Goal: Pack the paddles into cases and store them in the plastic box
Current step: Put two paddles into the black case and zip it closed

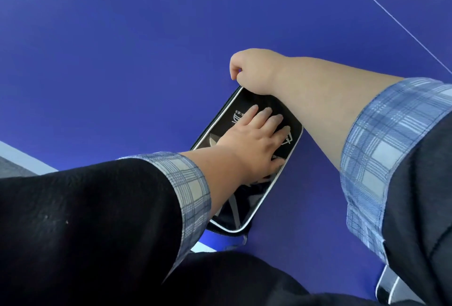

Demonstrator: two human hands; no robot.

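Near the table tennis table's near edge, the left hand presses slightly spread fingers flat on the black paddle case to steady it — the right hand pinches its far corner, probably zipping.

The case is a black rectangle with rounded corners, white piping round its rim, white printed logos on top and zip teeth along its left edge. It lies flat on the blue table, its far end angled rightward.
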